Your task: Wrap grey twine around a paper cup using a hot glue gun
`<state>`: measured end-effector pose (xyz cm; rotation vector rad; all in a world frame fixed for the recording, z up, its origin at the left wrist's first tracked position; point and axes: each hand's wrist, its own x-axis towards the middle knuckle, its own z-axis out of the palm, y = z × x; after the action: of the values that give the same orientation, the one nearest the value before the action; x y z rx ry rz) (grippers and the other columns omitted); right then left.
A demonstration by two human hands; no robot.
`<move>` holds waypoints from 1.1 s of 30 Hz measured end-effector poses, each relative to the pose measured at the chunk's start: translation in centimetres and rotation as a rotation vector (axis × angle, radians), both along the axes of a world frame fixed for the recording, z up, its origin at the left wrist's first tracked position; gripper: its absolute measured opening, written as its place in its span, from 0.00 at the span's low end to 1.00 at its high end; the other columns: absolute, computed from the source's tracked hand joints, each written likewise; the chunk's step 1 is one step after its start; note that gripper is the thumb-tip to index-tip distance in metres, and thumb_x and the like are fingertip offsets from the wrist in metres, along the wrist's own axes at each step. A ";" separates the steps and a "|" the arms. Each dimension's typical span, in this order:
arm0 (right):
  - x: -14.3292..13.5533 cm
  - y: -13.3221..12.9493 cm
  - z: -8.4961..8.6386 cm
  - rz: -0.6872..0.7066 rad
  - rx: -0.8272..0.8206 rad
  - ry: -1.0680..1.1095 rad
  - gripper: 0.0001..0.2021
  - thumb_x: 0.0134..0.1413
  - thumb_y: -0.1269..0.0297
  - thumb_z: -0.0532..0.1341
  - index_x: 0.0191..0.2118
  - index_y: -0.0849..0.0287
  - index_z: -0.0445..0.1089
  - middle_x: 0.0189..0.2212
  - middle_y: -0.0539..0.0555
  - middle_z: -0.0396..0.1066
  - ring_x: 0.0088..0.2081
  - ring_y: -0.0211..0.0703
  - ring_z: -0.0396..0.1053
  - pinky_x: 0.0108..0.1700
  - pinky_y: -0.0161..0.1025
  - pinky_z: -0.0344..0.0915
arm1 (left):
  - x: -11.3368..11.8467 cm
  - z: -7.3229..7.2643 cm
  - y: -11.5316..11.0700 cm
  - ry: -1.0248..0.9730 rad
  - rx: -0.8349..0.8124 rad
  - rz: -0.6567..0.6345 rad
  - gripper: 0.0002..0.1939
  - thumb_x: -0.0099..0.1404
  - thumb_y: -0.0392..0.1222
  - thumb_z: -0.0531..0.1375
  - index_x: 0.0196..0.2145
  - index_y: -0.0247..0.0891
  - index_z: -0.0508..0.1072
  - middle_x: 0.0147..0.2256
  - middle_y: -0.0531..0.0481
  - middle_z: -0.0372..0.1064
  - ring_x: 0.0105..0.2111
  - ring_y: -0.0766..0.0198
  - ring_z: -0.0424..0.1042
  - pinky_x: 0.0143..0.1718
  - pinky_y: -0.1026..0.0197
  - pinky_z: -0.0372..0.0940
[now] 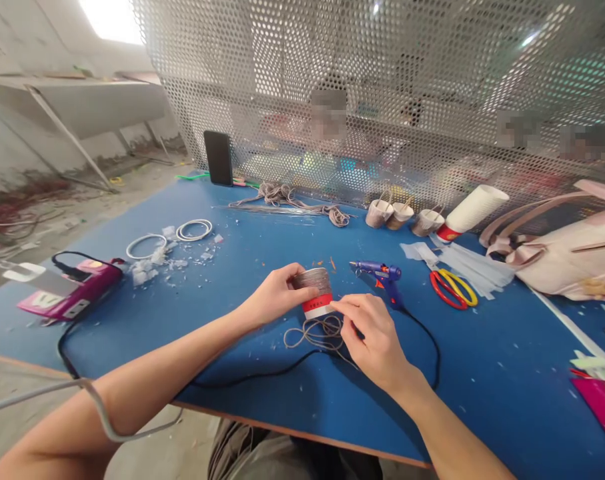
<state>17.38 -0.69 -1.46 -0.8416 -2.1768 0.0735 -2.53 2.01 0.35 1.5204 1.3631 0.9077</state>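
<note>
My left hand (287, 293) is closed around a paper cup (318, 303), which is tilted a little. Grey-brown cord is wound about most of the cup, and a red and white band shows at its lower end. At the cup's right side, my right hand (369, 333) has its index finger against that band and the other fingers curled. Whether the right fingers pinch the cord cannot be made out. Loose loops of cord (315, 333) lie on the table just below the cup. A blue glue gun (382, 272) rests to the right of both hands.
Scissors (452, 289), glue sticks (475, 267), several wrapped cups (379, 213), stacked paper cups (477, 210) and a pink bag (577, 247) are on the right. Cord bundles (277, 195) and a phone (218, 158) stand near the mesh screen (222, 80). A power strip (77, 293) sits left; a black cable (262, 380) crosses the front.
</note>
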 end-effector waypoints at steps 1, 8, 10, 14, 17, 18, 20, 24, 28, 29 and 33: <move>-0.1 -0.1 -0.1 0.006 0.023 -0.017 0.18 0.54 0.81 0.51 0.47 0.58 0.67 0.36 0.56 0.69 0.37 0.43 0.66 0.40 0.43 0.63 | 0.0 0.0 0.0 0.000 -0.004 0.003 0.10 0.53 0.46 0.61 0.27 0.36 0.67 0.21 0.58 0.60 0.23 0.69 0.58 0.25 0.66 0.55; -0.5 0.0 -0.1 -0.061 0.103 -0.134 0.19 0.56 0.80 0.51 0.45 0.56 0.72 0.28 0.53 0.65 0.31 0.41 0.62 0.34 0.40 0.60 | 0.3 0.5 -0.3 -0.067 -0.095 -0.037 0.09 0.54 0.45 0.60 0.29 0.35 0.69 0.24 0.56 0.64 0.25 0.68 0.62 0.27 0.65 0.57; -0.5 0.1 -0.2 -0.087 0.116 -0.142 0.19 0.56 0.80 0.51 0.45 0.55 0.73 0.28 0.53 0.65 0.31 0.41 0.62 0.34 0.40 0.59 | 0.4 0.6 -0.4 -0.114 -0.127 -0.061 0.09 0.53 0.43 0.60 0.30 0.35 0.69 0.25 0.56 0.65 0.26 0.67 0.63 0.28 0.65 0.58; -0.2 0.3 -0.6 -0.110 0.108 -0.128 0.19 0.56 0.80 0.50 0.46 0.57 0.71 0.29 0.54 0.66 0.32 0.42 0.63 0.36 0.42 0.60 | 0.4 0.5 -0.5 -0.180 -0.154 -0.119 0.12 0.48 0.39 0.62 0.32 0.36 0.67 0.24 0.58 0.64 0.24 0.69 0.64 0.27 0.66 0.59; -0.1 0.3 -0.8 -0.105 0.059 -0.056 0.20 0.55 0.81 0.50 0.47 0.57 0.70 0.29 0.54 0.66 0.33 0.43 0.64 0.36 0.42 0.61 | 0.4 0.4 -0.4 -0.177 -0.142 -0.121 0.12 0.48 0.37 0.62 0.32 0.36 0.66 0.24 0.59 0.63 0.23 0.70 0.62 0.26 0.66 0.58; -0.1 0.3 -0.7 -0.094 0.025 -0.015 0.20 0.54 0.81 0.50 0.47 0.57 0.70 0.30 0.54 0.66 0.33 0.43 0.64 0.36 0.43 0.61 | 0.3 0.4 -0.4 -0.171 -0.134 -0.120 0.11 0.48 0.37 0.62 0.32 0.36 0.66 0.24 0.59 0.63 0.23 0.70 0.62 0.26 0.66 0.58; 0.0 0.3 -0.5 -0.069 -0.066 0.084 0.20 0.54 0.80 0.49 0.47 0.56 0.69 0.31 0.54 0.67 0.34 0.43 0.65 0.37 0.43 0.63 | 0.3 0.5 -0.4 -0.159 -0.117 -0.110 0.11 0.49 0.37 0.61 0.31 0.36 0.66 0.24 0.58 0.63 0.24 0.70 0.62 0.27 0.66 0.58; 0.2 -0.1 0.4 -0.064 -0.216 0.245 0.13 0.57 0.74 0.52 0.43 0.56 0.69 0.33 0.54 0.68 0.36 0.43 0.67 0.39 0.43 0.65 | 0.2 0.7 -0.5 -0.154 -0.100 -0.085 0.10 0.50 0.39 0.61 0.31 0.37 0.65 0.25 0.57 0.63 0.25 0.68 0.64 0.28 0.65 0.60; 0.8 -1.5 1.6 -0.031 -0.173 0.225 0.12 0.57 0.74 0.53 0.41 0.55 0.70 0.23 0.50 0.67 0.27 0.40 0.65 0.33 0.41 0.64 | 0.1 0.6 -0.3 -0.181 -0.089 -0.042 0.09 0.50 0.39 0.61 0.30 0.37 0.65 0.25 0.56 0.64 0.26 0.67 0.64 0.29 0.64 0.60; 1.1 -1.9 1.8 -0.001 -0.142 0.198 0.13 0.56 0.76 0.54 0.43 0.54 0.70 0.21 0.48 0.66 0.24 0.39 0.63 0.32 0.40 0.64 | 0.1 0.6 -0.2 -0.187 -0.086 -0.028 0.09 0.51 0.39 0.61 0.30 0.36 0.65 0.25 0.56 0.65 0.26 0.67 0.64 0.28 0.65 0.60; 3.4 -2.1 2.3 -0.085 -0.103 0.234 0.19 0.53 0.77 0.56 0.49 0.52 0.67 0.23 0.48 0.69 0.23 0.39 0.66 0.31 0.39 0.65 | 0.0 0.7 0.0 -0.186 -0.084 0.030 0.08 0.50 0.37 0.62 0.29 0.36 0.65 0.24 0.56 0.65 0.25 0.69 0.63 0.27 0.66 0.58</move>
<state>20.80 -2.83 0.80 -0.9342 -1.9291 0.2314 -2.55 2.03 1.07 1.3208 1.2765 0.9729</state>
